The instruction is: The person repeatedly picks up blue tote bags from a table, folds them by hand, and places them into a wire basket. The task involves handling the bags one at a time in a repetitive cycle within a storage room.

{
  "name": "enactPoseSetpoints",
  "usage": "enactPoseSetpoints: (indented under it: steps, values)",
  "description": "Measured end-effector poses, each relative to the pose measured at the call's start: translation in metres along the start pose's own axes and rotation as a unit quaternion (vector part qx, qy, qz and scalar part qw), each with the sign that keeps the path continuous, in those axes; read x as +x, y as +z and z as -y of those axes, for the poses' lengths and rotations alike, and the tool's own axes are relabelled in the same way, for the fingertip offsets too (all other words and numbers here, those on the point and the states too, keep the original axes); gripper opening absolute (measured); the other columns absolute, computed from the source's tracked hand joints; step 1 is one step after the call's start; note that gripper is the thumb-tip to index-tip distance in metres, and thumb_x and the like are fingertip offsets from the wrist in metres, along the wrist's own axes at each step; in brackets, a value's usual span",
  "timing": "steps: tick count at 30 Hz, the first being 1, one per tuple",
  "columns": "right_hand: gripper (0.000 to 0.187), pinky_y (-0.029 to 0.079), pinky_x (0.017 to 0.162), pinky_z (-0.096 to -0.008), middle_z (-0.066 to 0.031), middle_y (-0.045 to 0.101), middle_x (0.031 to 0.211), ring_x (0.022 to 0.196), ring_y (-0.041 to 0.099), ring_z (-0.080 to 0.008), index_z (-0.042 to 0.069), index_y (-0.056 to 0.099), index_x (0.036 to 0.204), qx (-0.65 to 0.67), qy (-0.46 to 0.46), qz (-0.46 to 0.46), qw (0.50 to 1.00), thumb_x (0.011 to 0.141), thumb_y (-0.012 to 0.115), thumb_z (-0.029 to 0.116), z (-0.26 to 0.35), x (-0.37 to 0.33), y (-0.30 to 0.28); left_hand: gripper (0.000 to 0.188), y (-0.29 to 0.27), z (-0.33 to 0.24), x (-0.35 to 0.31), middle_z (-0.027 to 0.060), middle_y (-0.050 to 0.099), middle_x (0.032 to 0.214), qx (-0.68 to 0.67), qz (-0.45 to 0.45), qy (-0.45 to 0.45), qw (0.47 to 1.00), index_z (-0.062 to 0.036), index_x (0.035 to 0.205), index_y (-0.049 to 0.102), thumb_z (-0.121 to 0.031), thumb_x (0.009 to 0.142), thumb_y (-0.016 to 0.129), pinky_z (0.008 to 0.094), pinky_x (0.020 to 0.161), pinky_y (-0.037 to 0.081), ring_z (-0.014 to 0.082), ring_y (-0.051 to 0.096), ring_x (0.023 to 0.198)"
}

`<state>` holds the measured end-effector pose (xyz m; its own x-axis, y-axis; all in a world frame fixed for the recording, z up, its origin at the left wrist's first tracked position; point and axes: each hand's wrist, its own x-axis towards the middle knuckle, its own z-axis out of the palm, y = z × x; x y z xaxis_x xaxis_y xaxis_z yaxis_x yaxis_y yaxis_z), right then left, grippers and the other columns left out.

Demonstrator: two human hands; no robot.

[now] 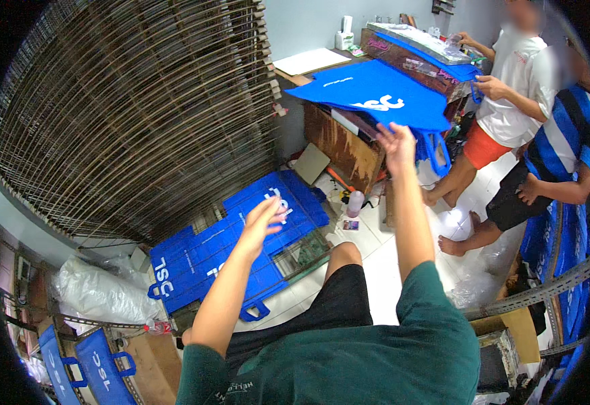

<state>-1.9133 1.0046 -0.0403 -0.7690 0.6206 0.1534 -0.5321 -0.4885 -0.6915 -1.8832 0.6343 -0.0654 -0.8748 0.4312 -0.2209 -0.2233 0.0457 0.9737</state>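
My right hand (397, 145) reaches forward with its fingers spread, at the near edge of a blue tote bag (349, 84) with white printing. That bag lies on a worn wooden table, its handle (438, 154) hanging over the side. Whether my fingertips touch the bag, I cannot tell. My left hand (262, 223) is raised over several flat blue bags (200, 239) on a low wire rack, fingers loosely apart and nothing in them.
A tall stack of wire drying racks (133, 115) fills the left. To the right stand a person in a white shirt (521, 74) at a printing bench (416, 47) and a person in a striped shirt (558, 135). A bottle (355, 204) stands on the floor; plastic-wrapped bundles (102, 290) lie at left.
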Motion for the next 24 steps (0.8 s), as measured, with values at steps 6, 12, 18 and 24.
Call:
enactPoseSetpoints:
  steps: [6, 12, 18, 24]
  values:
    - [0.021, 0.046, 0.07, -0.0315, -0.0045, 0.061, 0.091, 0.077, 0.058, -0.0168, 0.005, 0.056, 0.096, -0.159, -0.084, 0.079, 0.98, 0.077, 0.059, 0.013, -0.026, -0.131, 0.045, 0.079, 0.099, -0.069, 0.072, 0.014, 0.053, 0.116, -0.148, 0.138, -0.045, 0.978, -0.0045, 0.123, 0.045, -0.068, 0.077, 0.046, 0.0384, 0.089, 0.039, 0.0249, 0.049, 0.108]
    - [0.039, 0.043, 0.081, -0.0316, -0.013, 0.057, 0.109, 0.094, 0.057, -0.0211, 0.005, 0.046, 0.122, -0.276, 0.082, 0.227, 0.93, 0.089, 0.048, 0.027, -0.095, -0.244, -0.02, 0.033, 0.101, -0.08, 0.051, 0.0112, 0.061, 0.097, -0.209, 0.092, 0.109, 0.968, -0.0022, 0.11, 0.053, -0.007, 0.078, 0.06, 0.0381, 0.078, 0.05, 0.0234, 0.062, 0.083]
    - [0.078, 0.035, 0.094, -0.0555, -0.0196, 0.036, 0.136, 0.12, 0.041, -0.0357, 0.012, 0.027, 0.138, 0.244, 0.375, 0.071, 0.891, 0.082, 0.03, 0.066, -0.077, -0.286, -0.156, 0.044, -0.002, -0.094, -0.033, 0.0105, 0.06, 0.105, -0.194, 0.083, 0.078, 0.974, -0.004, 0.119, 0.048, -0.01, 0.078, 0.06, 0.0354, 0.082, 0.048, 0.0214, 0.059, 0.09]
    - [0.069, 0.047, 0.082, -0.0466, -0.0124, 0.043, 0.129, 0.11, 0.049, -0.0275, 0.017, 0.022, 0.14, 0.137, 0.435, 0.154, 0.877, 0.079, 0.049, 0.037, -0.017, -0.297, -0.115, 0.057, -0.086, -0.054, -0.112, 0.0118, 0.056, 0.113, -0.173, 0.01, 0.064, 0.983, -0.0035, 0.129, 0.042, -0.007, 0.074, 0.06, 0.0337, 0.087, 0.045, 0.0223, 0.057, 0.097]
